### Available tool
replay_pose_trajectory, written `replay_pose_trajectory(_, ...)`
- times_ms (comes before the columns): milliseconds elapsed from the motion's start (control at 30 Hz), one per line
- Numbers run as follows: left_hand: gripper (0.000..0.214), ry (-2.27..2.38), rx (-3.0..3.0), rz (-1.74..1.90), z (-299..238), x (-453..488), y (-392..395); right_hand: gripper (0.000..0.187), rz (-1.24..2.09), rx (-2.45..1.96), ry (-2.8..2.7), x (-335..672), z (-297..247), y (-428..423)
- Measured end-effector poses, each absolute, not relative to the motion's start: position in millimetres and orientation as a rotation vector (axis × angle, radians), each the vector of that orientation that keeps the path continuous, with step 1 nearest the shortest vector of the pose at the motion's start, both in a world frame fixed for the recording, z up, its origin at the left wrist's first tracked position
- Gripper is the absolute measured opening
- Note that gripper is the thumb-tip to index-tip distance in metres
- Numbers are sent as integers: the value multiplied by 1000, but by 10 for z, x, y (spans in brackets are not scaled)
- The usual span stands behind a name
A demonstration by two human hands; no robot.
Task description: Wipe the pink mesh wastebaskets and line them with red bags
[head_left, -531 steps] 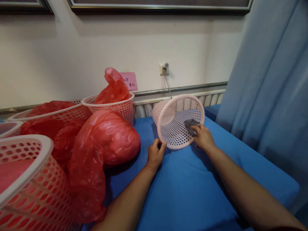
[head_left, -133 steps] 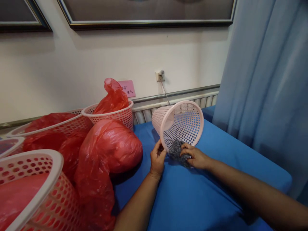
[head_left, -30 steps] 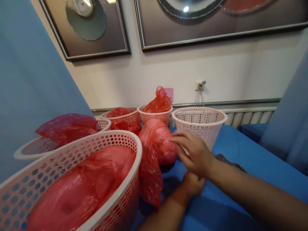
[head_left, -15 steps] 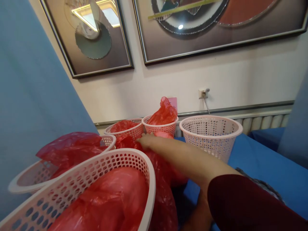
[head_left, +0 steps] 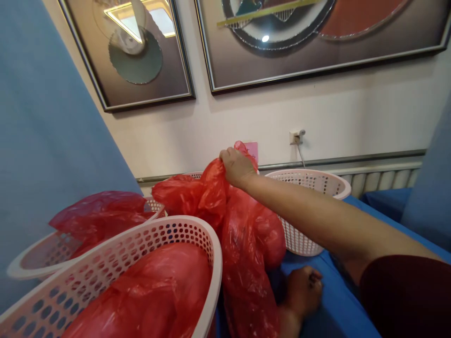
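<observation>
My right hand point(head_left: 235, 166) is closed on the top of a red plastic bag point(head_left: 246, 234) and holds it lifted above the blue table point(head_left: 355, 305); the bag hangs down in front of the baskets. Low down, my left hand point(head_left: 303, 291) rests on the blue surface beside the bag's lower part, fingers curled, with nothing visible in them. An empty pink perforated basket point(head_left: 310, 185) stands upright just right of the bag, behind my right forearm.
A large pink basket point(head_left: 151, 249) lined with red plastic fills the near left. Another basket with a red bag point(head_left: 52, 244) sits further left. A blue curtain point(head_left: 38, 122) hangs left, another at right point(head_left: 430, 197). A wall socket point(head_left: 295, 137) and framed pictures point(head_left: 317, 42) are behind.
My right hand has gripped the red bag and raised it; half a second ago it was reaching low over the bags. My left hand has come into view on the table.
</observation>
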State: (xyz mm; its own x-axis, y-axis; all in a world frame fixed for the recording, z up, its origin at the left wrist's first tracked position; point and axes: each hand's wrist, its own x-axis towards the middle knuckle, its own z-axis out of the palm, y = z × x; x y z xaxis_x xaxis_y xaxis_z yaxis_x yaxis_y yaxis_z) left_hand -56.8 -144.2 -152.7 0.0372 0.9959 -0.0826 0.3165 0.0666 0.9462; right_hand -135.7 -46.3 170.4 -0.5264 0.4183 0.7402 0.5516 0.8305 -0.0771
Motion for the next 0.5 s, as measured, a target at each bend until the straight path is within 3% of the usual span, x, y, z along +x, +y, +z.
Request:
replay_pose_trajectory(267, 22, 1492, 1464, 1002, -1527, -599, -1434, 21, -247, -604, -1739, -321, 2000, -242)
replay_pose_trajectory(400, 17, 1452, 1518, 1042, -1499, -636, -1422, 10, -90, -567, -1474, 232, 1996, -51)
replay_pose_trajectory(500, 16, 1422, 1490, 1084, -1472, -679, -1404, 13, 100, -525, -1286, 714, 1828, -20)
